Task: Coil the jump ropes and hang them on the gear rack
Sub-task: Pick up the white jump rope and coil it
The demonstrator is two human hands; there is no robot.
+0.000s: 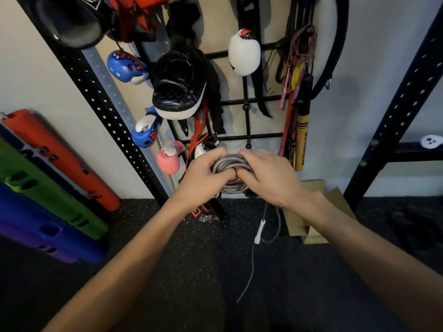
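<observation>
Coiled jump rope (230,169) gripped between left hand (206,170), right hand (266,176)

- Dim indoor light; the pale wall (40,75) reads brightest, while the dark floor (182,279) swallows detail.
- Soft shadows lie on the wall just right of the hanging gear (178,92).
- Sharpest at centre, where the left hand (203,174), right hand (269,177) and jump rope (230,163) show a faint sheen.
- Wide-angle distortion splays the uprights (100,99) outward; forearms (134,259) stretch and soften at the bottom edge.
</observation>
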